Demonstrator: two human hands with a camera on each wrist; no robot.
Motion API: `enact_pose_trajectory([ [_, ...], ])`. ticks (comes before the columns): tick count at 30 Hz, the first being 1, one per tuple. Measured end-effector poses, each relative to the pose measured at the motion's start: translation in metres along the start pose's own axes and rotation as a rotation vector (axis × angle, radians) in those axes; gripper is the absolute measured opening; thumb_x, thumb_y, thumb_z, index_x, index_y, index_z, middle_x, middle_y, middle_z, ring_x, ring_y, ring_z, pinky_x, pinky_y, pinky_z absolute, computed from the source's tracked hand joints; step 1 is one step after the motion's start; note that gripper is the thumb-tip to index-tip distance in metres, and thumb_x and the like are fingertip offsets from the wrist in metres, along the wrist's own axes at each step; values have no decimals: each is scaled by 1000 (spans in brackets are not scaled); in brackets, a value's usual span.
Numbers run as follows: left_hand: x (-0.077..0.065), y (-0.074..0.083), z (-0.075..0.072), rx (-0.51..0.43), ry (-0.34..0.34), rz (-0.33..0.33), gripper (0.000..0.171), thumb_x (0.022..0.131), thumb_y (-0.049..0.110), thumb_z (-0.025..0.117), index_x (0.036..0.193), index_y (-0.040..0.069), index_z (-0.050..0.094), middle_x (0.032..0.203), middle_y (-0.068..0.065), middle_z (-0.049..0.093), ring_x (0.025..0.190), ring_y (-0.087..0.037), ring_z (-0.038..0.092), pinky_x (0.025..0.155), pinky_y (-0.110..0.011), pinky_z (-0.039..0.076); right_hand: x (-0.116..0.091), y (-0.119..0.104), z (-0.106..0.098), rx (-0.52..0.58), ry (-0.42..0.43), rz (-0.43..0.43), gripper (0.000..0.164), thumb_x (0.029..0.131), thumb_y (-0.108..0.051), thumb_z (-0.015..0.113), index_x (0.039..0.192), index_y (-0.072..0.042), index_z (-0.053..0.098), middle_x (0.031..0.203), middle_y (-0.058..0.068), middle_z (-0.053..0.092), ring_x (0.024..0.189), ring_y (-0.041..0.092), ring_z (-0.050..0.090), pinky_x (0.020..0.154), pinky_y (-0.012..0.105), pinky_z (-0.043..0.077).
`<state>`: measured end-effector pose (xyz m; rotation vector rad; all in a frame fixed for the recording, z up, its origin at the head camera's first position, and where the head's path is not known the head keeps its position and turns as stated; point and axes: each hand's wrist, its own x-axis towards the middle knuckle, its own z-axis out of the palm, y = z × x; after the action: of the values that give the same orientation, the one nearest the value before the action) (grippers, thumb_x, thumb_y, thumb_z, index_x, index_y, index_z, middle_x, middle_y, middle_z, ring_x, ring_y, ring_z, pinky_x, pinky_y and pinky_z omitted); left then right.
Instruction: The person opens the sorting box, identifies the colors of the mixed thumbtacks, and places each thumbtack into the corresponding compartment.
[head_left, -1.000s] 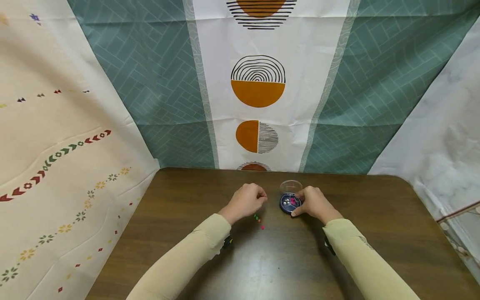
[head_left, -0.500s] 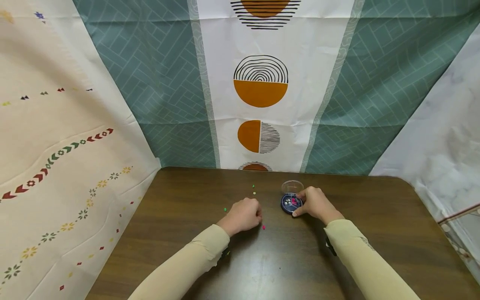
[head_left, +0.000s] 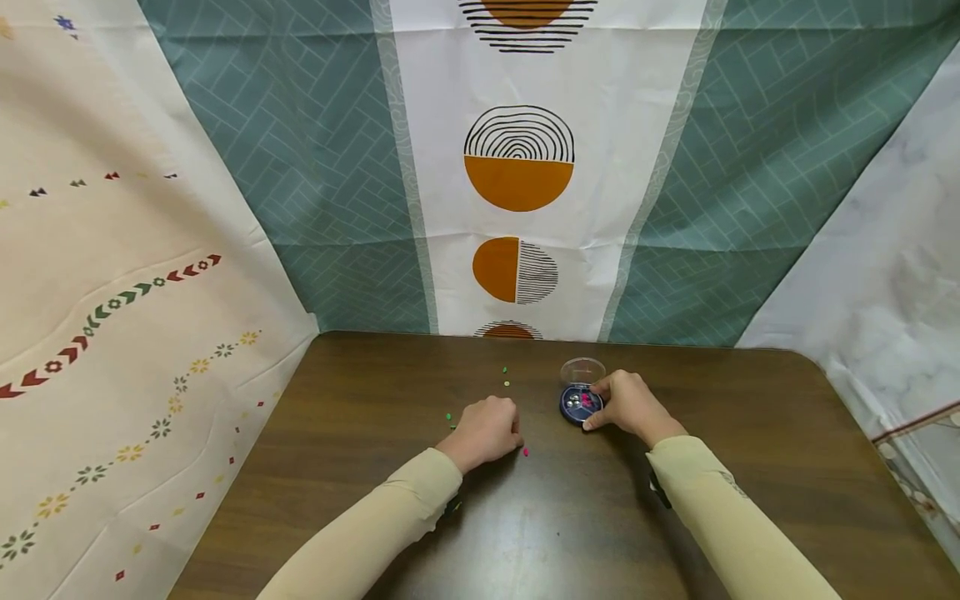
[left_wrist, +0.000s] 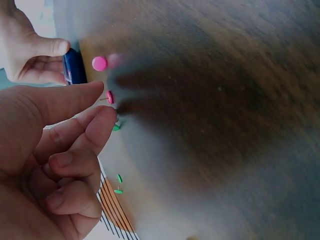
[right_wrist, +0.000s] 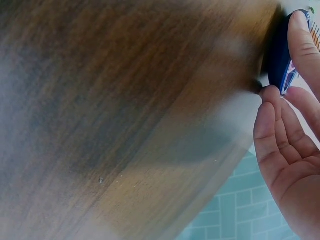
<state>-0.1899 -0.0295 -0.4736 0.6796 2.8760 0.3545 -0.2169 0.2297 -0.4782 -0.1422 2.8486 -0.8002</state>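
Observation:
My right hand (head_left: pixel 636 405) grips the rim of a round blue case (head_left: pixel 570 415) between thumb and fingers. The case's clear lid (head_left: pixel 582 370) stands raised, and small silver and pink pieces lie in its compartments. My left hand (head_left: pixel 483 431) is low over the table, left of the case. In the left wrist view, its thumb and forefinger reach out on either side of a pink thumbtack (left_wrist: pixel 110 97) whose pin points up between them; a small gap shows there. The other fingers are curled. A second pink thumbtack (left_wrist: pixel 99 63) lies just beyond, towards the case.
Green thumbtacks (head_left: pixel 448 417) lie on the brown table (head_left: pixel 360 392) by my left hand. Another green thumbtack (head_left: pixel 505 370) and a pale one (head_left: pixel 507 383) lie farther back. Patterned cloth (head_left: pixel 352 283) hangs along the table's back edge.
My left hand has come down and slightly nearer, covering the tacks in front of it. Green and pale tacks behind it came into view. The right hand keeps its grip on the case.

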Motion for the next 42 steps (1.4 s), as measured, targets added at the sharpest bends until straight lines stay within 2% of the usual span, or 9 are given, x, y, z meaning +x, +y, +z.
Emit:
enact_pose_trajectory([
  [11,4,-1,4,-11,-11,6,22,79,29,71,59,25,63,60,13,59,54,-5,52,47,-28,41,0,1,1,6,-14,-2,75,49,-39,90,112,-4,68,108,14,69,100,26,63,90,46,48],
  [18,9,-1,4,31,15,15,20,80,26,68,61,25,64,62,13,60,54,-6,52,47,-29,41,1,-2,-3,-9,3,-25,72,51,-37,90,111,-4,68,106,13,70,100,26,63,89,45,49],
  [30,5,-1,5,67,39,14,17,82,26,68,66,26,64,66,13,61,58,-6,55,49,-28,43,1,-1,-2,-7,-1,-27,74,51,-38,90,112,-3,68,109,14,69,103,28,62,91,46,48],
  [34,3,-2,6,57,25,7,17,83,25,67,66,26,64,66,13,61,57,-6,54,48,-27,42,1,-1,-2,-4,-10,-15,74,51,-38,90,112,-3,68,110,14,68,103,29,62,91,46,47],
  [37,3,-3,6,47,19,1,21,83,23,65,63,26,63,62,13,59,53,-5,51,45,-26,40,1,0,-1,-4,-14,-8,74,51,-38,90,113,-4,68,111,14,68,104,29,62,92,47,47],
  [42,2,-5,6,41,24,-10,34,82,17,60,50,22,51,50,11,42,47,-7,37,40,-27,31,1,0,-1,-5,-8,-17,74,51,-38,90,113,-4,68,111,14,68,104,29,62,91,47,47],
])
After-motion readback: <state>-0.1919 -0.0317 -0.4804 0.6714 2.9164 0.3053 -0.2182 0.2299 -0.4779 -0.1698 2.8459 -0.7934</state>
